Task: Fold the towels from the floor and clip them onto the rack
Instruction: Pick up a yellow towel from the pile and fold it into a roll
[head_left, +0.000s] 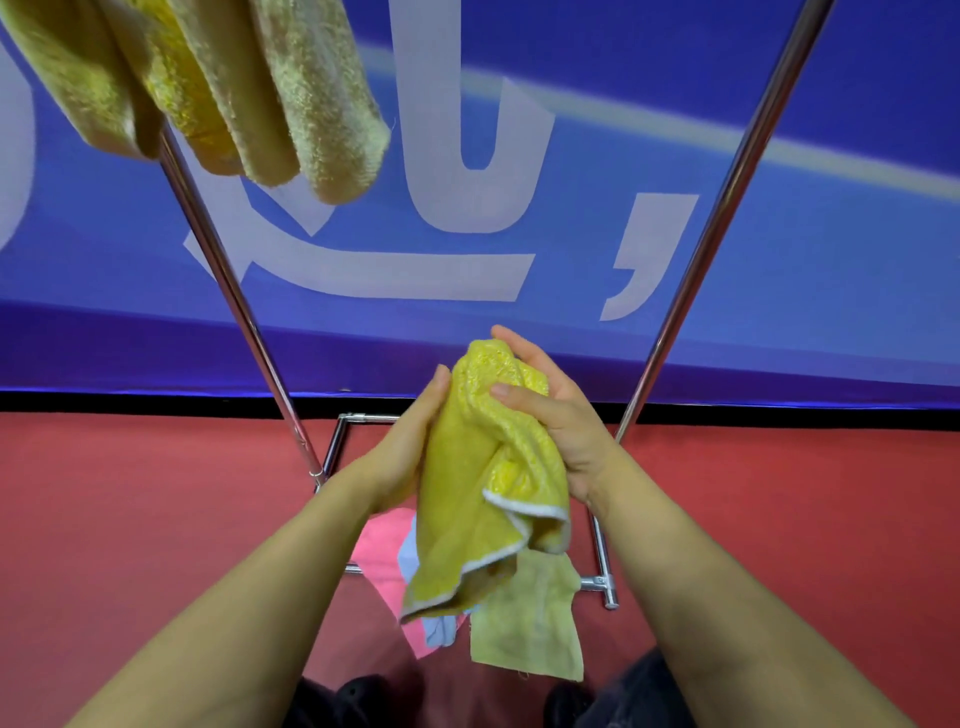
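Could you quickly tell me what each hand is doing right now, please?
Left hand: holds the yellow towel, fingers wrapped round its left side.
Right hand: grips the same towel near its top.

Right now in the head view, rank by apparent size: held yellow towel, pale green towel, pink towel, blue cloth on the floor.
1. Yellow towel, largest, though nearest the camera, so partly inflated.
2. Pale green towel.
3. Pink towel and blue cloth: both mostly hidden behind the yellow one, so unranked.

Towel (483, 467) between hands (above floor pile (524, 618)).
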